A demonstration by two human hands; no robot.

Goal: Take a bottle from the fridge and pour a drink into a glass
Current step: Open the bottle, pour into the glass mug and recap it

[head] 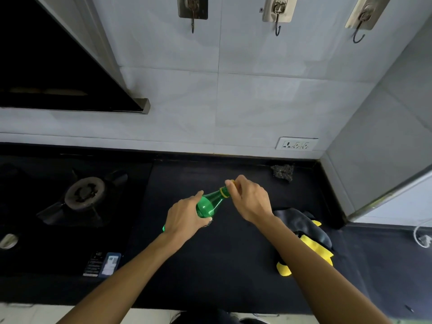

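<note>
Head view: the left hand (187,216) is wrapped round the body of the green bottle (207,205), held tilted above the black bench (222,265) with its neck pointing far and right. The right hand (250,199) pinches the yellow cap (231,183). No glass shows. Opened at this slant, the drink could well run or fizz out onto the bench, and the loosened cap might slip toward the black-and-yellow cloth (311,232) at the right.

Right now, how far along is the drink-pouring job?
Done: the green plastic bottle is out, tilted over the black counter. In hand: the left hand grips its body while the right hand pinches the yellow cap. Left: uncapping and pouring; no glass is in view.
</note>
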